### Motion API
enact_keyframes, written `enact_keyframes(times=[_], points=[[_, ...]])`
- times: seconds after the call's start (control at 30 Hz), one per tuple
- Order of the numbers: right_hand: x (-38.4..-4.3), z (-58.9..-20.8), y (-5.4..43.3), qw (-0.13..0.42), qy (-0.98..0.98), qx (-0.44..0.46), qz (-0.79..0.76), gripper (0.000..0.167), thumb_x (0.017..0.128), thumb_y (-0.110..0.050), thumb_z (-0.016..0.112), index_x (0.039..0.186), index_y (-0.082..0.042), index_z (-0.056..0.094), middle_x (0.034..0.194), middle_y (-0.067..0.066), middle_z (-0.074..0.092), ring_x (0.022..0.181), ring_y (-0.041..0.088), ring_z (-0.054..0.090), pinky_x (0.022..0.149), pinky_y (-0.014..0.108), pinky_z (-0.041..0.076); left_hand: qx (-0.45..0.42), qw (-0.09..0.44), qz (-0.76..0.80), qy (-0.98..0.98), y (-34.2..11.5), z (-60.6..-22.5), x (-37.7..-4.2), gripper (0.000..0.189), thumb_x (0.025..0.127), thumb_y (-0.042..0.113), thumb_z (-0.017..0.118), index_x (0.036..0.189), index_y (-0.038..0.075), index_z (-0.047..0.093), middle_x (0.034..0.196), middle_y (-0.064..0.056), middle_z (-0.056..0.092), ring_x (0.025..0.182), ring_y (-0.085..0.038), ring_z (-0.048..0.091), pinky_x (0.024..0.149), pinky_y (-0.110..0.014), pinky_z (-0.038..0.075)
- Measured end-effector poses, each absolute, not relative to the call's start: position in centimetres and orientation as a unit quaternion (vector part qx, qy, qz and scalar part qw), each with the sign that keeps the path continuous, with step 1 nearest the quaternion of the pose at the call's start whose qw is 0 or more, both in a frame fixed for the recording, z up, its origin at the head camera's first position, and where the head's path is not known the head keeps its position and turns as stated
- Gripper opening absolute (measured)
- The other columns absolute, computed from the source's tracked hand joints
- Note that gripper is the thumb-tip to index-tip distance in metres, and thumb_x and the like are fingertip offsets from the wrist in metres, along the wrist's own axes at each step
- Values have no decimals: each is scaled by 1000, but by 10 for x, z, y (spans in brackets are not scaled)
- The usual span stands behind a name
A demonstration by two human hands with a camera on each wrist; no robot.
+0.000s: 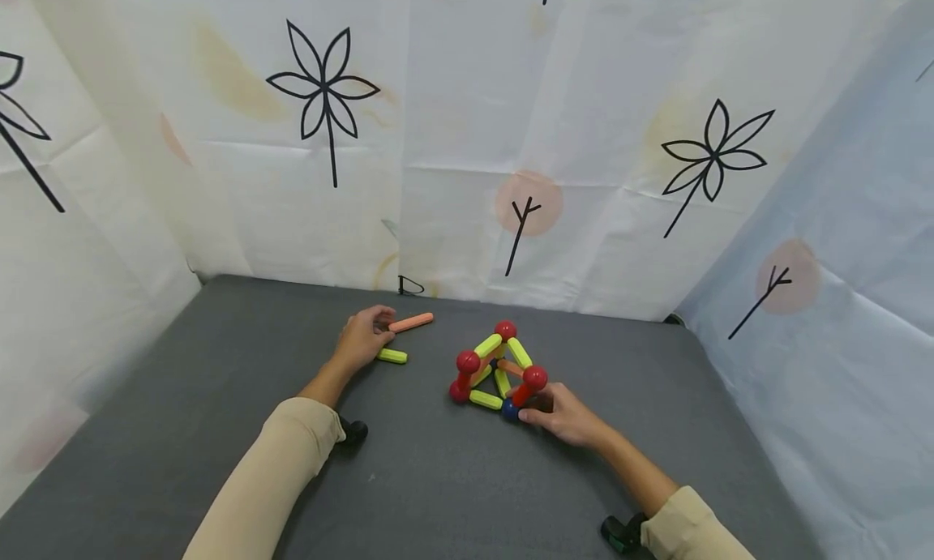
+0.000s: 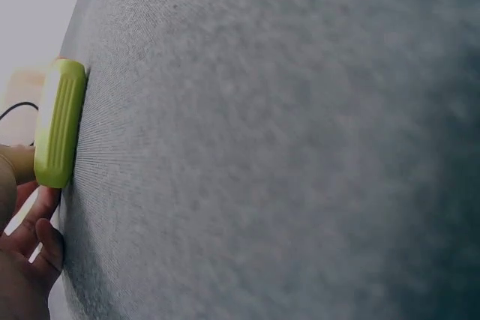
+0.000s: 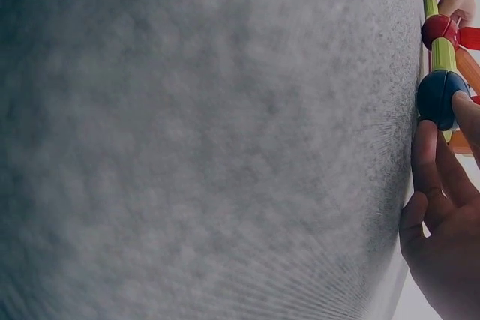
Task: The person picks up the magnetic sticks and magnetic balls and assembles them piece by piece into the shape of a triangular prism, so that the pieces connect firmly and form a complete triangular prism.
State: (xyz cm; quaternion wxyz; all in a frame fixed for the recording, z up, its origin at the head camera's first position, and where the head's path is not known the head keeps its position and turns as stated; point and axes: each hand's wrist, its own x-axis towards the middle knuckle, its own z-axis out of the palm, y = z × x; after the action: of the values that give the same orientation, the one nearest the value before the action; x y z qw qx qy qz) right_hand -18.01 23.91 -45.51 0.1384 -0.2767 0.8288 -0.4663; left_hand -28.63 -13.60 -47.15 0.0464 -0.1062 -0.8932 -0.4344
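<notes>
A small frame of magnetic rods and balls stands on the table, with yellow-green rods point(image 1: 486, 399), red rods and orange rods between red balls point(image 1: 469, 361) and dark blue balls. My right hand point(image 1: 562, 414) grips its near right corner, thumb against the blue ball point(image 3: 439, 99) and fingers behind it. Left of the frame, my left hand point(image 1: 361, 339) pinches the near end of a loose orange rod point(image 1: 412, 322) between thumb and fingers. A loose yellow-green rod point(image 1: 392, 356) lies just below that hand, large in the left wrist view.
The dark grey table point(image 1: 438, 495) is bordered behind and at the sides by white cloth point(image 1: 452, 122) printed with plant drawings. Black straps with small devices point(image 1: 353, 432) sit at both wrists, by the beige sleeves point(image 1: 270, 471).
</notes>
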Motion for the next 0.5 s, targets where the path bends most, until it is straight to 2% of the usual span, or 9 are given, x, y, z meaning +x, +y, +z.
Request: enact_keyframes(times=[0.13,0.37,0.5], points=[[-179,-455,237,142,823,-280,-474,35,97,-9,64,129,4,61,123,17,67,111,31,64,96,28,48,-92,52,-428,-897,-137,-471,-286,38,91,4,70,128,1,61,117,-18,69,103,-33,67,87,-50,52],[-178,-452,237,148,838,-252,-460,35,96,-11,66,128,2,62,121,15,68,106,26,64,91,26,49,-137,83,-499,-851,-144,-465,-277,41,90,-1,71,129,-5,59,110,-21,71,102,-36,67,86,-51,53],[-178,-452,239,149,836,-255,-462,35,97,-11,65,129,2,62,123,15,67,108,27,64,92,26,49,-162,62,-550,-817,-149,-452,-264,42,91,3,71,131,-2,58,113,-21,70,106,-36,67,87,-46,54]])
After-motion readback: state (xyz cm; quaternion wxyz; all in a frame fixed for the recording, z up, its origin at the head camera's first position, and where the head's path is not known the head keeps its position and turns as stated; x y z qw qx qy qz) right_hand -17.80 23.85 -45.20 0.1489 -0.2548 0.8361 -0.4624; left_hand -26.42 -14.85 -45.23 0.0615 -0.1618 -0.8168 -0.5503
